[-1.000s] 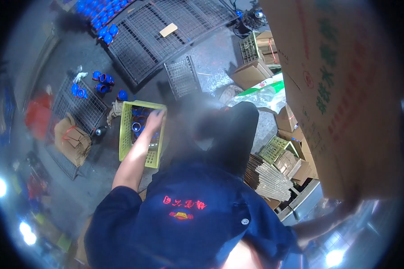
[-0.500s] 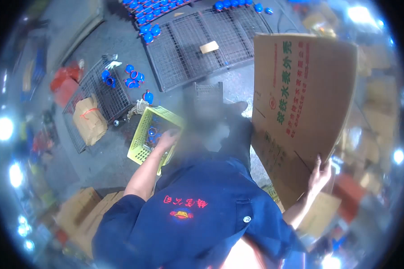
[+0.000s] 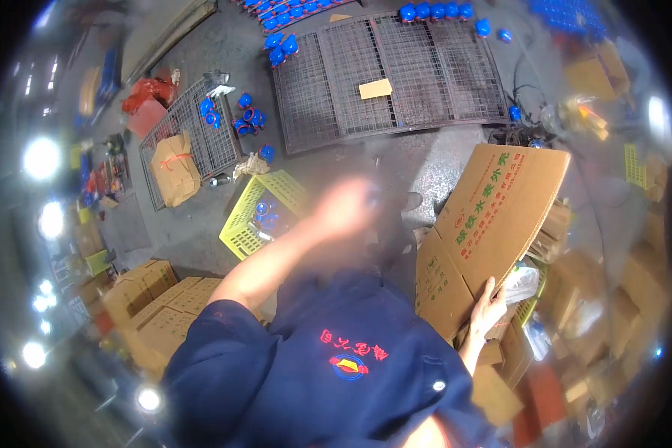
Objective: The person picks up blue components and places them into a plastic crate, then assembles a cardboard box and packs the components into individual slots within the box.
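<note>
Cardboard carton [image 3: 485, 216], at right in the head view, is gripped by its near edge in the right hand [image 3: 487, 310]. Blurred left hand [image 3: 349, 200] is right of the yellow crate [image 3: 239, 222] containing blue parts [image 3: 262, 210]; open or closed, I cannot tell.

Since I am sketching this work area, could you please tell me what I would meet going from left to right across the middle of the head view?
Strapped brown cardboard bundle, yellow crate, the person's blurred left hand, large printed cardboard piece.
</note>
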Demonstrator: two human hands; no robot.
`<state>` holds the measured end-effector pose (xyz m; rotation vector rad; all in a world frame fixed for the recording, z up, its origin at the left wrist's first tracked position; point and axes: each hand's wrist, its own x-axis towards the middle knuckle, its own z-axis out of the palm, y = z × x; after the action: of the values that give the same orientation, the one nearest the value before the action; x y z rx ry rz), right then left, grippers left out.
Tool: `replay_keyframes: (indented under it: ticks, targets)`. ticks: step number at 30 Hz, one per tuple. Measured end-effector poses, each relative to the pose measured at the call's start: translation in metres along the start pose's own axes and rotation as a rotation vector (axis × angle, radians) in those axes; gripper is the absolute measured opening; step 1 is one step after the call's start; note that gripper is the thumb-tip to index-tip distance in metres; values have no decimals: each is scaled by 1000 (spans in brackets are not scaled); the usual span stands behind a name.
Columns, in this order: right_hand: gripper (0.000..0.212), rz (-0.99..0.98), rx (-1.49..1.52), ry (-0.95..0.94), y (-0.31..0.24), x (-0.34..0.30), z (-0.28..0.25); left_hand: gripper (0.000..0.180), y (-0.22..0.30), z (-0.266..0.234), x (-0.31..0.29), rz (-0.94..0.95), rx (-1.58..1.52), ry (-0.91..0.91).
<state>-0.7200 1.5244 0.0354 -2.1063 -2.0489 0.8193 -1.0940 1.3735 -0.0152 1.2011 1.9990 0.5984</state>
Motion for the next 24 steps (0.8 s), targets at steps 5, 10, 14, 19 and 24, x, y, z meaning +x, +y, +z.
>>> replay_keyframes:
  ticks: [5, 10, 14, 19, 24]
  targets:
    - [42, 24, 112, -1, -11, 26, 0, 32, 61, 26, 52, 214, -179, -130]
    - [43, -12, -54, 57, -12, 64, 31, 34, 100, 52, 94, 397, -123, -370]
    - [40, 33, 64, 110, -12, 87, 64, 36, 115, 83, 130, 428, -67, -664]
    - [38, 111, 83, 212, -42, 155, 109, 52, 130, 117, 230, 354, -93, -943]
    - [32, 294, 426, 105, -28, 169, 188, 82, 121, 206, 266, 159, -334, -621]
